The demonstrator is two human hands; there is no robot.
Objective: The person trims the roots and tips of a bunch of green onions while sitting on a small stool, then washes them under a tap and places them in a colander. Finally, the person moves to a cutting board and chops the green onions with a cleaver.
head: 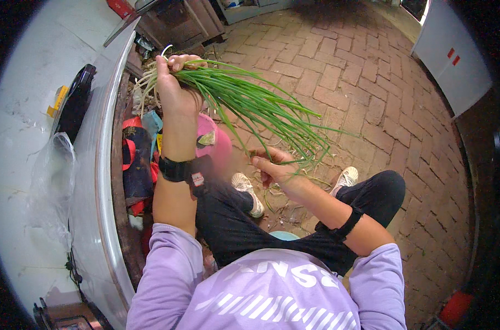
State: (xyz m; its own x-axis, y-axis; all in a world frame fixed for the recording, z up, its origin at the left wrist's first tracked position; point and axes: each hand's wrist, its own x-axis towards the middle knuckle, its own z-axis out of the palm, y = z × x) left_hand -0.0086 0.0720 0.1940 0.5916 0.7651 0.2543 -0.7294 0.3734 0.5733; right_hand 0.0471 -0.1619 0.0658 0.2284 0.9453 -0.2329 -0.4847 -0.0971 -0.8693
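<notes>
My left hand (179,88) is wrapped around a bunch of thin green onions or chives (241,93), close to their pale ends. The white stem ends (147,84) stick out to the left of the fist, while the long green leaves fan out to the right and droop. Lower down, my right hand (276,163) pinches a thin leaf between thumb and fingertips, under the hanging leaf tips. Some leaves pass in front of the right fingers. Loose leaf scraps (281,194) lie on the bricks between my shoes.
A pink bucket (219,144) stands below my left forearm. On the left runs a table with a metal edge (109,165), bearing a clear plastic bag (54,185) and a black object (78,99). Bags (136,165) fill the space beneath. A white cabinet (452,57) stands right on the brick floor (357,86).
</notes>
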